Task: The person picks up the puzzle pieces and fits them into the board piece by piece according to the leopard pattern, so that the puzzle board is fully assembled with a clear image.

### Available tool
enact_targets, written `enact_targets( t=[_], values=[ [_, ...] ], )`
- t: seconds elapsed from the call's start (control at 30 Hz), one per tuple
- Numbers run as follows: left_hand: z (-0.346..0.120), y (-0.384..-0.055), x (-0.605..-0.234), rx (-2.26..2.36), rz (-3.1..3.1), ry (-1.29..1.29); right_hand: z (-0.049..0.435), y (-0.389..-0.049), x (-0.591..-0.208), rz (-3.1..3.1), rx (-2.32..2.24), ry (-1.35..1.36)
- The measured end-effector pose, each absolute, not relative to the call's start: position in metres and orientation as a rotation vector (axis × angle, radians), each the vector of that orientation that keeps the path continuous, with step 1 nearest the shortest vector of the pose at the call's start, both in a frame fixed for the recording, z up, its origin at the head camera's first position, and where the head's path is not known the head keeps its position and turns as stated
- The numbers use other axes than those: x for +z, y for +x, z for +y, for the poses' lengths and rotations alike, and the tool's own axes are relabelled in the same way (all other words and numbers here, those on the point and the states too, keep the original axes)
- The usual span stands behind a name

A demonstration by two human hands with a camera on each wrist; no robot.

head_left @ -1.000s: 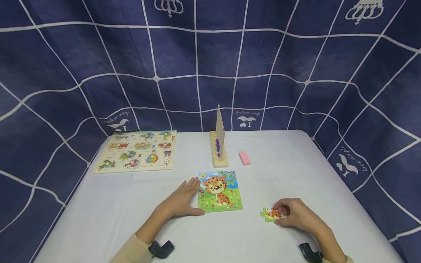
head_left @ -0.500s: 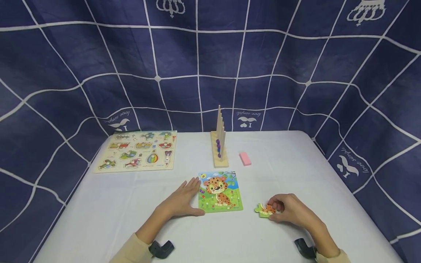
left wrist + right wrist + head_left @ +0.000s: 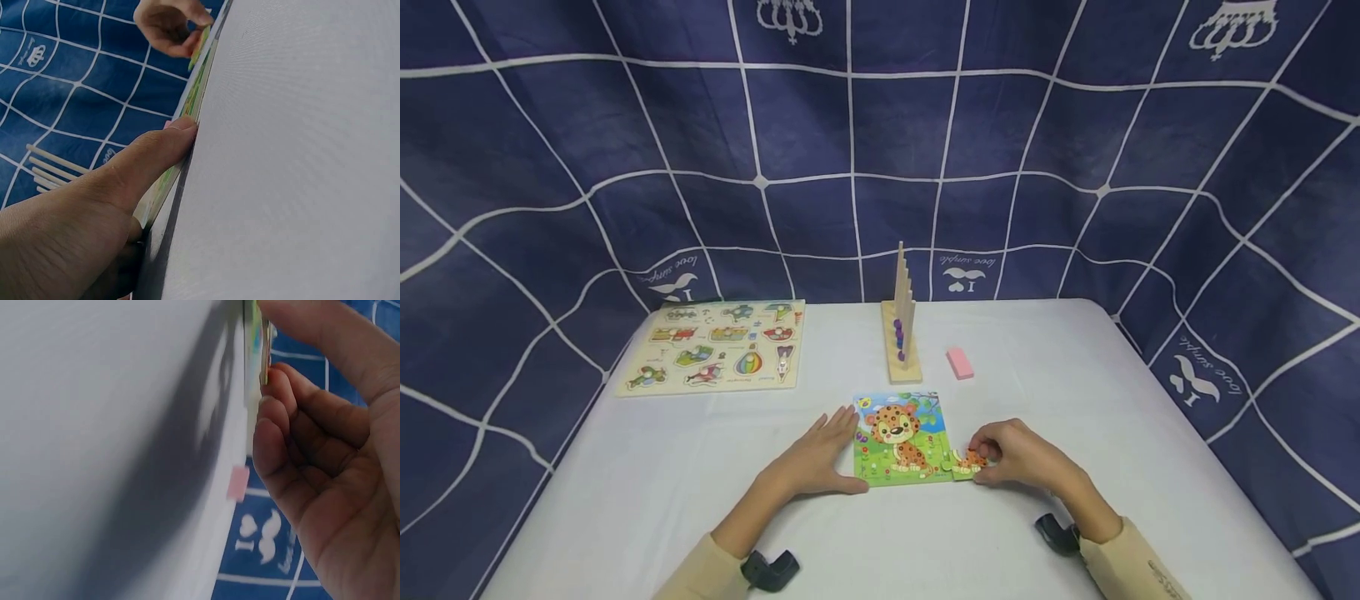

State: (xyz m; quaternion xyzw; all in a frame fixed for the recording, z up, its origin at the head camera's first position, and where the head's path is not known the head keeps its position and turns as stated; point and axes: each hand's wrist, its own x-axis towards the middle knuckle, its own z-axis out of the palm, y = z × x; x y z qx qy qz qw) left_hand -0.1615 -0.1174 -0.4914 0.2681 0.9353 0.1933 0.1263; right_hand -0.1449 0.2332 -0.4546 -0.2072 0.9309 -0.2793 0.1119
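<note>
A square leopard jigsaw puzzle [image 3: 898, 442] lies flat on the white table in the head view. My left hand [image 3: 816, 458] rests at its left side, fingers spread along the edge and thumb by the lower left corner; the left wrist view shows the thumb [image 3: 156, 150] against the puzzle's edge. Between thumb and fingertips, my right hand [image 3: 1026, 457] pinches a jigsaw piece [image 3: 964, 463] with a spotted body and green ground. That piece is at the puzzle's lower right edge, seeming to overlap it slightly. In the right wrist view the piece [image 3: 265, 353] appears edge-on above the tabletop.
Behind the puzzle stands a wooden peg rack [image 3: 904, 333] with upright rods and purple-blue beads. A pink block [image 3: 959, 363] lies to its right. A vehicle peg puzzle board [image 3: 715, 346] is at the back left. Blue gridded cloth [image 3: 880, 150] hangs around the table.
My right hand has carried the jigsaw piece leftward and slightly away from me, from the right of the table to the puzzle's right edge. My left hand stays in place.
</note>
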Motion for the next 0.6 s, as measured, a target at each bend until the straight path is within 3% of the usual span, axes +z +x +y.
enact_targets(
  t=[0.6],
  values=[
    [-0.118, -0.161, -0.491, 0.549, 2.722, 0.783, 0.176, -0.163, -0.451, 2.714, -0.788, -0.795]
  ],
)
